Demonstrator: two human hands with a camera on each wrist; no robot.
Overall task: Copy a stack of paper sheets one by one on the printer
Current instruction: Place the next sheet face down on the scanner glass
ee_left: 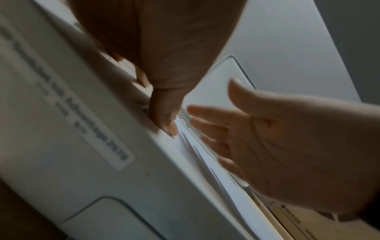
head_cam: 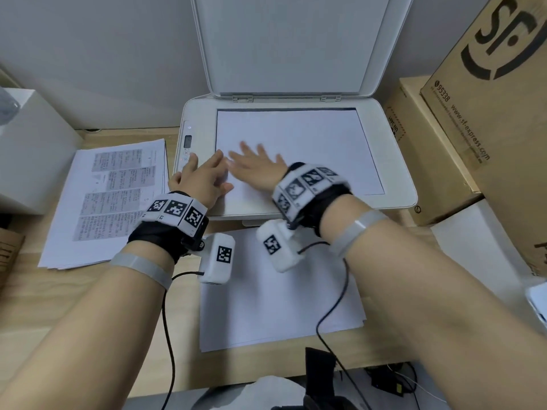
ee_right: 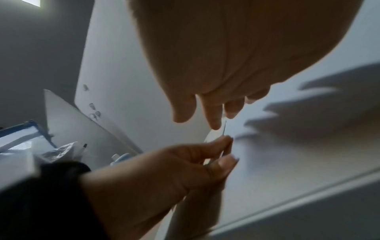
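A white sheet (head_cam: 310,143) lies on the glass of the printer (head_cam: 396,179), whose lid (head_cam: 290,42) stands open. My left hand (head_cam: 207,173) is at the sheet's left edge beside the control panel (head_cam: 187,142). In the right wrist view its thumb and forefinger (ee_right: 224,141) pinch that edge, lifted slightly. My right hand (head_cam: 254,156) is palm down over the sheet's left part, fingers straight and spread; whether they touch the paper is unclear. A stack of printed sheets (head_cam: 109,202) lies on the desk left of the printer.
A stack of blank-side-up sheets (head_cam: 275,306) lies in front of the printer, under my wrists. Cardboard boxes (head_cam: 488,99) stand close on the right. A white box (head_cam: 32,149) stands at the left. Cables hang from both wrist cameras.
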